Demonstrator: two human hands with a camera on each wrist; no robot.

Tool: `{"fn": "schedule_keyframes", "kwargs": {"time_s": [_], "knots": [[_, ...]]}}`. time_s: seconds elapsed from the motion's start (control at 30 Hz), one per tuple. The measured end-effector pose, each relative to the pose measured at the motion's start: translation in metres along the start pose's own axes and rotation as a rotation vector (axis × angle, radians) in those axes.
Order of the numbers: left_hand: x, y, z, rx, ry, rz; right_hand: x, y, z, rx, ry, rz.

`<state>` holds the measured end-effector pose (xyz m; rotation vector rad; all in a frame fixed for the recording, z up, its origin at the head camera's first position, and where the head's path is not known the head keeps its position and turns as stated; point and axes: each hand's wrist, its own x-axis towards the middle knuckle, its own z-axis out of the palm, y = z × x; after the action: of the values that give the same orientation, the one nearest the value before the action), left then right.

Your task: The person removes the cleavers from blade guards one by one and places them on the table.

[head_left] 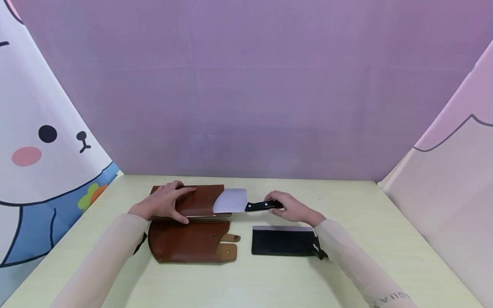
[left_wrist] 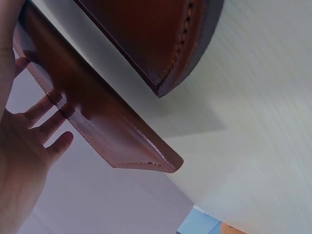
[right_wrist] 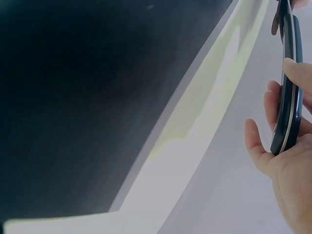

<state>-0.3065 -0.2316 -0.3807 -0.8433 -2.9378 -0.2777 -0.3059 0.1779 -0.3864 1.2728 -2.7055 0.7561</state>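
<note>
My left hand holds a brown leather knife sheath at the back of the table, with the thumb at its near edge and fingers over the far side. In the left wrist view the fingers wrap the stitched edge of this sheath. A cleaver lies partly inside the sheath, its bright blade showing at the right and the rest hidden by leather. The black riveted handle is gripped by my right hand. In the right wrist view, thumb and fingers close around that handle.
A second brown sheath with two tan snap straps lies just in front of the held one. Under the right forearm is a flat black blade with a pale edge, its handle end partly behind the sleeve. A purple backdrop rises behind the table.
</note>
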Motion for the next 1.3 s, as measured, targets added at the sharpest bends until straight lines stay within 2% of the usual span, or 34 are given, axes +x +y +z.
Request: {"fn": "schedule_keyframes", "kwargs": {"time_s": [0.57,1.3], "knots": [[-0.005,-0.003,-0.002,-0.016,-0.002,-0.010,-0.013,0.005,-0.006,0.010,0.024,-0.001],[-0.010,-0.010,-0.002,-0.043,-0.042,-0.070,-0.024,0.012,-0.018,0.031,0.029,0.004]]}}
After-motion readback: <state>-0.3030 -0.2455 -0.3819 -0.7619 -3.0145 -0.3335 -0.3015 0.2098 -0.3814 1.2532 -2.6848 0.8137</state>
